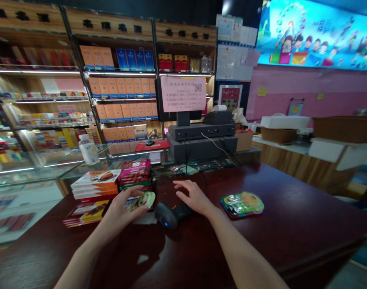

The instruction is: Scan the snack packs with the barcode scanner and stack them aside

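My left hand (123,206) curves around a small green snack packet (147,198) with a cartoon face on it. Its thumb lies at the near edge and the fingers at the far edge. Just right of that packet, a black handheld barcode scanner (167,216) with a lit blue light rests on the dark table. Over the scanner's handle end hovers my right hand (191,195), fingers stretched and apart, with nothing in it. Further right, more shiny green packets (242,203) lie in a small pile.
Stacked orange-and-white boxes (94,182), yellow-and-red flat packs (87,212) and pink-red bags (135,172) stand left on the table (261,241). Behind are a white bottle (88,149), a glass counter and a cash register (201,140). A cable hangs from the register.
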A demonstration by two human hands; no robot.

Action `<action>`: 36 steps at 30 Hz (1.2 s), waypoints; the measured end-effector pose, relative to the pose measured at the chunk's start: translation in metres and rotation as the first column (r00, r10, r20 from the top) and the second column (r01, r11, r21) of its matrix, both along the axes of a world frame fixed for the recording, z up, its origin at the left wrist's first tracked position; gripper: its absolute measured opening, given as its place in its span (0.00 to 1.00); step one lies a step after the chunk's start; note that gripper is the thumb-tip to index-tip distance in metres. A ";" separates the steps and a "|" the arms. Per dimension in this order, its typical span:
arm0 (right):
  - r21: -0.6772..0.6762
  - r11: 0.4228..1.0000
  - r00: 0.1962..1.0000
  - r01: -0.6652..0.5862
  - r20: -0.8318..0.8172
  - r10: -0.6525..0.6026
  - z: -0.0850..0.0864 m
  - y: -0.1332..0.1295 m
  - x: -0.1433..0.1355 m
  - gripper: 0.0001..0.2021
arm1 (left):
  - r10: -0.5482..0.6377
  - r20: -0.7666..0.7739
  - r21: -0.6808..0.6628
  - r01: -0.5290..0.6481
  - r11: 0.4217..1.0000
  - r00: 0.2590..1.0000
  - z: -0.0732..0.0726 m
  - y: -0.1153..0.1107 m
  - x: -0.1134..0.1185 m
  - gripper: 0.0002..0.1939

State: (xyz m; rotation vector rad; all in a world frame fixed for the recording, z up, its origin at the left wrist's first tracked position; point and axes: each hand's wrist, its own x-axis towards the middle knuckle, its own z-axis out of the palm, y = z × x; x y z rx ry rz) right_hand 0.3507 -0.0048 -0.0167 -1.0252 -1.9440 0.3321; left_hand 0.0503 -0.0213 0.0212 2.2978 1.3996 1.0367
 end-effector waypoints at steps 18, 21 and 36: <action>-0.114 0.967 0.844 -0.229 -0.517 0.139 -0.003 0.003 -0.023 0.22 | 0.148 -0.122 0.660 -0.031 0.751 0.981 -0.016 0.022 0.079 0.33; -0.145 0.958 0.803 -0.249 -0.583 0.121 -0.002 0.003 -0.025 0.22 | 0.150 -0.128 0.661 -0.028 0.749 0.980 -0.015 0.019 0.084 0.31; -0.208 0.967 0.698 -0.147 -0.714 -0.048 0.002 0.011 -0.009 0.21 | 0.206 -0.110 0.681 -0.077 0.728 0.972 -0.024 0.034 0.056 0.43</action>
